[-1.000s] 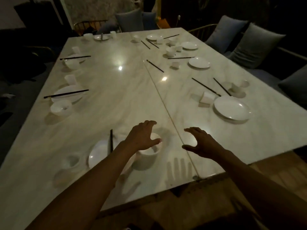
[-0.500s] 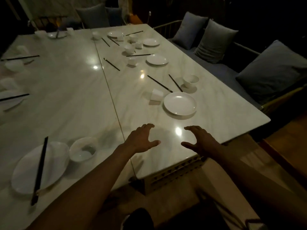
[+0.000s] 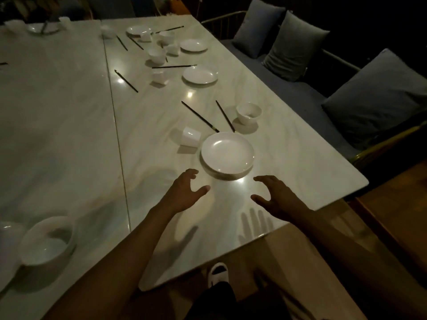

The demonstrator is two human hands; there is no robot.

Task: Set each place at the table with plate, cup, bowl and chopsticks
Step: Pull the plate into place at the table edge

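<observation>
Both hands hover over the pale, glossy marble-patterned surface (image 3: 69, 125) with fingers spread wide and loosely bent, holding nothing: the left hand (image 3: 184, 192) and the right hand (image 3: 275, 197) face each other, thumbs inward, well apart. Just beyond the fingertips, between the two hands and slightly past them, lies the round white ceramic plate (image 3: 227, 154), not touched by either. Beyond the plate on the left-hand side a small white cup lying on its side (image 3: 190, 136) rests close to the rim. Two thin black chopsticks (image 3: 199, 116) lie splayed apart past the plate, their near tips close to its far edge, and a white ceramic bowl (image 3: 248, 112) stands upright just beside them, on the right hand's side. Further out more white plates, cups and chopsticks lie scattered. Back by the left forearm stands another white bowl (image 3: 47, 241). Past the surface's right edge, grey cushions (image 3: 376, 98) line a dark bench in the dim room.
</observation>
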